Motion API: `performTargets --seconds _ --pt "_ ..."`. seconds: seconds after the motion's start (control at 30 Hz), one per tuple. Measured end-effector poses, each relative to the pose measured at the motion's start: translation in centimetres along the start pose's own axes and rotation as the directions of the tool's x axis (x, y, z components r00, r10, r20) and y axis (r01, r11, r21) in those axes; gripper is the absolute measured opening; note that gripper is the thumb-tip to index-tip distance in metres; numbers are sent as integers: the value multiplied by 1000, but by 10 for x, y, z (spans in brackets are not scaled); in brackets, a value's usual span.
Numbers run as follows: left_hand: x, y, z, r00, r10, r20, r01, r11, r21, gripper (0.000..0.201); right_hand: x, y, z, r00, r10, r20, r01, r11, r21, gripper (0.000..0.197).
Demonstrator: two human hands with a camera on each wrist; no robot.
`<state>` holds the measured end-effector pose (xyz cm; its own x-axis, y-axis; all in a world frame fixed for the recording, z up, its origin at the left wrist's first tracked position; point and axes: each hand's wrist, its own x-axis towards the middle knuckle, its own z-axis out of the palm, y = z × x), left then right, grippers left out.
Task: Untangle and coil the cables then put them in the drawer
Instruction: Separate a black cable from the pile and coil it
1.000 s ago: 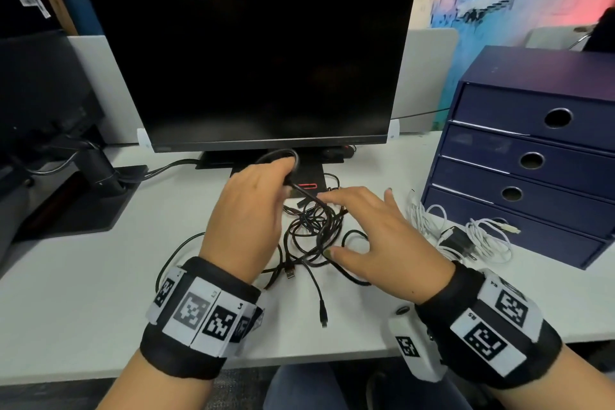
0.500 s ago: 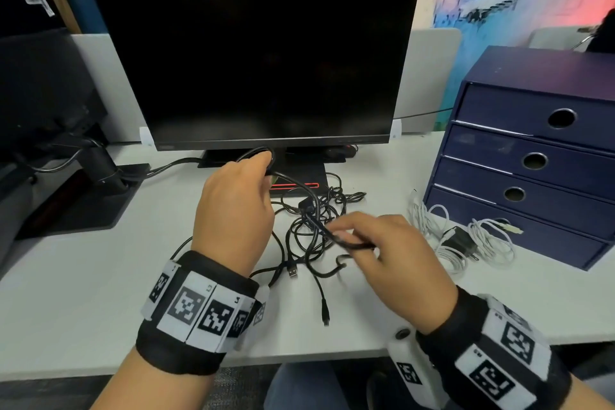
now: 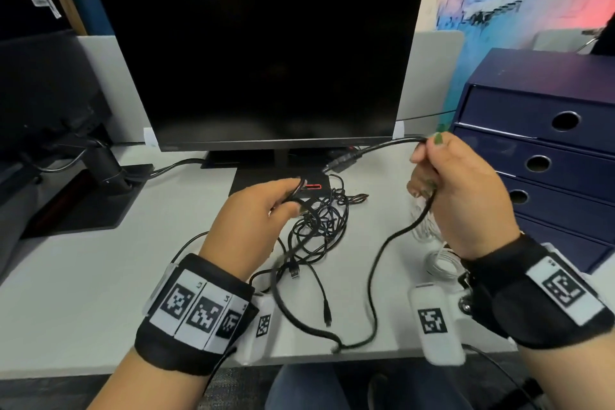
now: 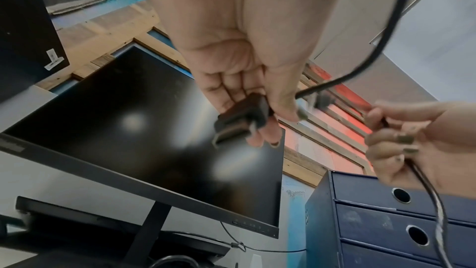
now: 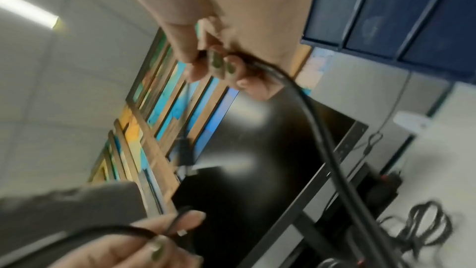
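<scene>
A tangle of thin black cables lies on the white desk in front of the monitor stand. My left hand hovers over the tangle's left side and pinches a black plug between thumb and fingers. My right hand is raised to the right, fist curled round a thick black cable. That cable's connector end sticks out left of the fist. The rest hangs in a long loop down to the desk's front edge. The blue drawer unit stands at the right, all drawers closed.
A large dark monitor stands behind the tangle on its black base. White cables lie heaped under my right wrist, by the drawer unit. A second monitor arm and base occupy the desk's left side.
My right hand has risen and moved right, drawing the thick black cable up out of the tangle. My left hand has stayed over the tangle, still holding its plug.
</scene>
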<state>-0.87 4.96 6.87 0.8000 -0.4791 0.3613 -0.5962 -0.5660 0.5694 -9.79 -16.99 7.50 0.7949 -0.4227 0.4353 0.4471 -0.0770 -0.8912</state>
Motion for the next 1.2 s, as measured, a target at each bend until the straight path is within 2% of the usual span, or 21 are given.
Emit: performTargets --seconds 0.1,0.2,0.23,0.3,0.33,0.37,0.43,0.47,0.53,0.57,0.6,0.67,0.73,0.83,0.97,1.07,1.13,1.2 --pt "-4 2 0 1000 4 5 -5 1000 15 28 6 12 2 991 87 -99 -118 917 -380 32" --pt "-4 6 1 999 -24 -22 25 999 38 21 5 21 6 947 312 -83 -305 781 -545 32" --pt "-3 6 0 998 -43 -43 45 998 49 18 3 24 6 931 358 -72 -316 690 -652 34" --pt "-1 5 -1 994 -77 -82 83 994 76 17 -3 29 7 925 378 -40 -240 499 -833 41" --pt "0 4 -1 991 -91 -101 100 991 92 18 -7 28 9 937 348 -33 -201 460 -865 43" --pt "1 3 -2 987 -102 -121 116 987 113 18 -11 25 11 955 296 -27 -172 476 -863 45" --pt "4 3 -2 981 -122 -152 148 973 176 22 -22 14 18 988 147 37 -63 619 -783 45" --pt "5 3 -2 978 -133 -161 166 963 212 25 -28 7 22 988 112 110 0 700 -714 49" --pt "6 4 -1 974 -148 -170 190 945 265 28 -42 -9 31 941 135 311 53 848 -528 61" --pt "6 4 -1 973 -156 -170 200 939 281 29 -50 -16 37 902 160 400 49 884 -465 61" --pt "6 5 0 972 -164 -168 208 933 294 30 -58 -20 43 869 183 460 51 891 -452 54" --pt "6 5 1 973 -168 -159 211 926 313 29 -70 -23 55 830 233 507 84 846 -527 28" --pt "6 4 1 974 -164 -155 206 925 318 29 -75 -21 64 830 230 507 112 823 -556 8" --pt "6 -2 1 985 -129 -117 160 935 316 27 -68 -22 62 890 164 424 111 826 -552 10" --pt "4 -9 1 999 24 37 -34 957 289 25 -40 -28 43 986 28 162 77 791 -607 18" --pt "1 -9 1 989 92 117 -109 983 148 18 -15 -23 23 1000 -25 6 23 772 -635 25" --pt "-3 -6 1 976 96 196 -96 995 -11 14 -3 -16 13 997 30 -73 -68 801 -595 21" --pt "-8 -2 3 967 121 222 -86 984 -158 16 2 -11 8 986 120 -112 -161 849 -504 23"
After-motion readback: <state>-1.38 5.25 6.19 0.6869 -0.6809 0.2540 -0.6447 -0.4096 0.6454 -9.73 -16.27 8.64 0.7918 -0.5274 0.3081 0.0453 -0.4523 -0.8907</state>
